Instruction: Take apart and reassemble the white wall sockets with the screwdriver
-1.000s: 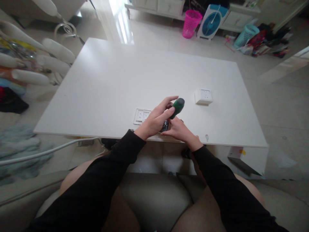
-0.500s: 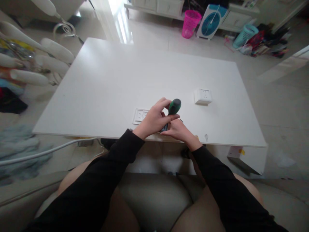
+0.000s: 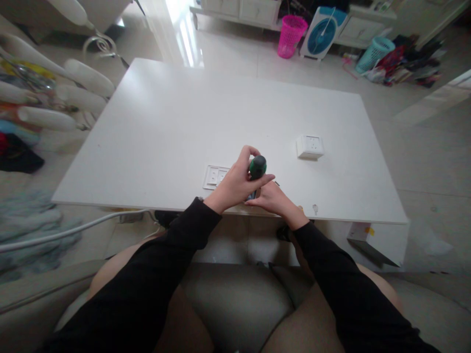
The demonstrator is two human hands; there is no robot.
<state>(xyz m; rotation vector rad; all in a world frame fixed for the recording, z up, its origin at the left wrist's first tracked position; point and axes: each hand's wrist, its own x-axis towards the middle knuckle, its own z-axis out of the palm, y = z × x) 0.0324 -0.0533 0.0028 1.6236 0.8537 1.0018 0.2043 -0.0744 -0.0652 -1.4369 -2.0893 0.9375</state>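
Observation:
Near the front edge of the white table, my left hand [image 3: 236, 180] is closed around a screwdriver with a green and black handle [image 3: 258, 167]. The handle points up toward me; its lower end goes down between my hands. My right hand [image 3: 272, 197] is closed just beside it, fingers bent at the edge around something dark and small that my hands mostly hide. Partly covered by my left hand lies a white socket panel [image 3: 212, 176] flat on the table. Farther right stands a white socket box [image 3: 310, 147], apart from both hands.
The white table [image 3: 191, 108] spans the view before my knees. A small metallic piece [image 3: 315, 209] lies near its right front edge. Across the floor are a pink basket [image 3: 292, 37], a blue and white fan [image 3: 322, 33] and a teal basket [image 3: 375, 54]. A white cable [image 3: 91, 223] runs at left.
The screwdriver's handle has tipped to the left and slightly lower, with my left hand's fingers shifting round it. My right hand has stayed almost in place.

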